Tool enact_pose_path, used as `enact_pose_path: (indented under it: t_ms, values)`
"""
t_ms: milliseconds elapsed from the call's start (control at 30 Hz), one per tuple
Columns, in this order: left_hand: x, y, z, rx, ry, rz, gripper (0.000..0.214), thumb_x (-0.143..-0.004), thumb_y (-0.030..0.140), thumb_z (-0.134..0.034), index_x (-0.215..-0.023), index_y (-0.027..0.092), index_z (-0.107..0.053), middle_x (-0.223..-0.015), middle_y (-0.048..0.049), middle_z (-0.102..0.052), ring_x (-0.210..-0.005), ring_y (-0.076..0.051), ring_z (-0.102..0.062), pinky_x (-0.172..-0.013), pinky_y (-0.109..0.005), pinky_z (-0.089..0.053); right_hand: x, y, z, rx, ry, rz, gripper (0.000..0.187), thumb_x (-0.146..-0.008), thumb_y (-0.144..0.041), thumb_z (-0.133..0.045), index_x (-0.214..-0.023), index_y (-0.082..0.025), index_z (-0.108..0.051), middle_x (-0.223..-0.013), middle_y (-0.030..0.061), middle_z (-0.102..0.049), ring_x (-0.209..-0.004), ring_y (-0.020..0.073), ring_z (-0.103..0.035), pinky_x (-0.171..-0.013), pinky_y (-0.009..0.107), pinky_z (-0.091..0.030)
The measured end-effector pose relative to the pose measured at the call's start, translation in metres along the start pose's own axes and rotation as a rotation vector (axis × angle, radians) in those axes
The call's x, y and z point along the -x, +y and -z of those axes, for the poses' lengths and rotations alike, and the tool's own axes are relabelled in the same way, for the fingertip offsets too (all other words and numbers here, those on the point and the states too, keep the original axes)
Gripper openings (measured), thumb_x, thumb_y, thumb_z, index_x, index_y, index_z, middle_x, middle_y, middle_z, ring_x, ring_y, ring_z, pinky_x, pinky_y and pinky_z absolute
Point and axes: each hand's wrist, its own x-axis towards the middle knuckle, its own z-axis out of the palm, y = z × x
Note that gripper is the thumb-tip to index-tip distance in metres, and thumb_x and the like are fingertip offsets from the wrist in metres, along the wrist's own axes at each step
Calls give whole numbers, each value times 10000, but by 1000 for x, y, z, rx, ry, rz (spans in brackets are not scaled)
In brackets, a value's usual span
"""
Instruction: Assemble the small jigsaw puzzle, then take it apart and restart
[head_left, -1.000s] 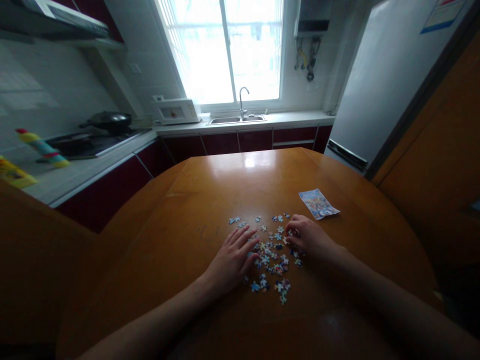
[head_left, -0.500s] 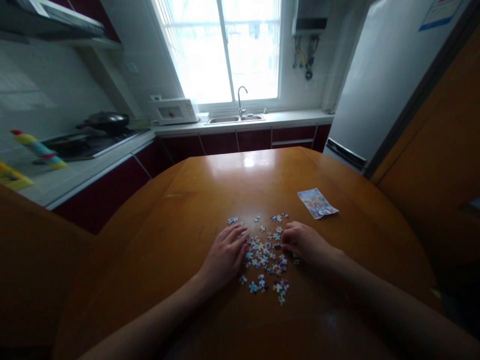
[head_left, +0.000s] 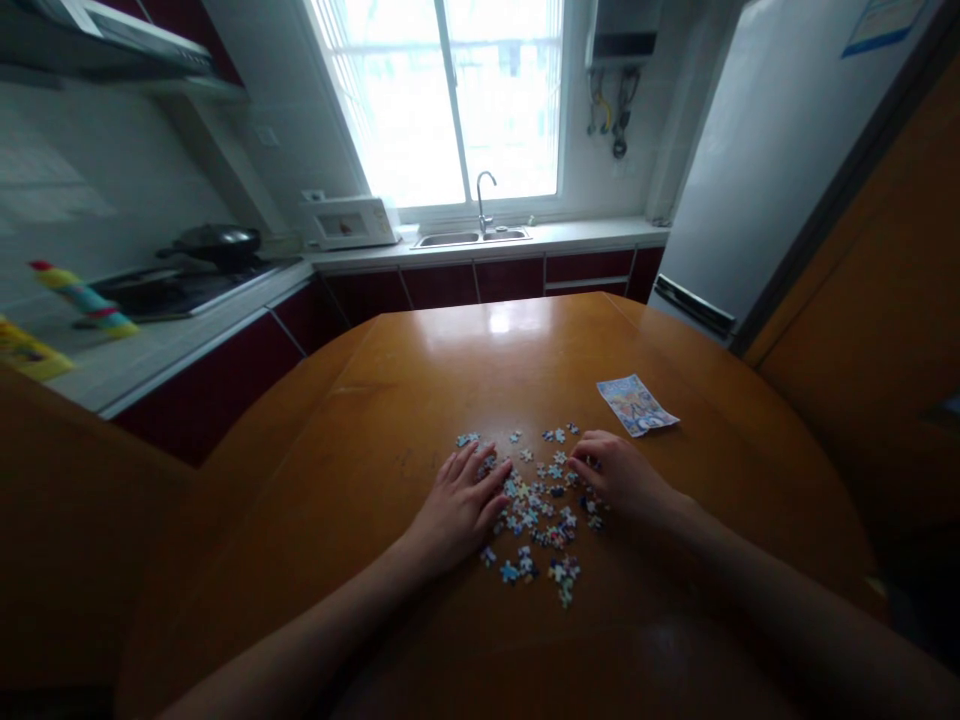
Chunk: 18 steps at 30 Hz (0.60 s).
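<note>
Many small jigsaw puzzle pieces (head_left: pixel 529 508) lie scattered in a loose patch on the wooden table (head_left: pixel 450 370). My left hand (head_left: pixel 466 500) rests at the left side of the patch, its fingers spread and reaching over some pieces, which are partly hidden. At the right side is my right hand (head_left: pixel 611 468), with thumb and forefinger curled towards each other just above the pieces. Anything between those fingertips is too small to make out. A creased sheet with a printed colour picture (head_left: pixel 637 405) lies flat beyond my right hand.
A counter with a sink (head_left: pixel 450 239), a faucet (head_left: pixel 481 200) and a white microwave (head_left: pixel 349 222) runs along the window wall. To the left are a stove with a black pan (head_left: pixel 217 243) and a coloured bottle (head_left: pixel 82 297). A tall fridge (head_left: pixel 757 150) stands at the right.
My left hand's fingers have spread wider and shifted slightly right over the pieces. My right hand has moved a little up and away, uncovering pieces below it.
</note>
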Motion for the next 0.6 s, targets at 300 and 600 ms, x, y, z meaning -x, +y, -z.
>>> enact_pose_path:
  t_ms: [300, 600]
  values:
    - [-2, -14, -7, 26, 42, 89, 560, -1063, 522, -338, -1503, 204, -474, -1585, -130, -419, -1513, -326, -285, -1199, -578, -306, -13, 38, -4, -12, 211, -127, 300, -954, -172, -458, -1108, -132, -713, -1152, 141, -700, -1096, 248, -629, -1013, 382, -454]
    - [-14, -34, -4, 79, -144, 165, 665, -1064, 560, -259, -1548, 127, -403, -1639, -197, -277, -1538, -342, -222, -1229, -569, -246, -18, 38, -34, 49, -55, 22, 562, -1032, -431, -406, -1491, -121, -499, -1598, 174, -390, -1512, 294, -301, -1243, 516, -210]
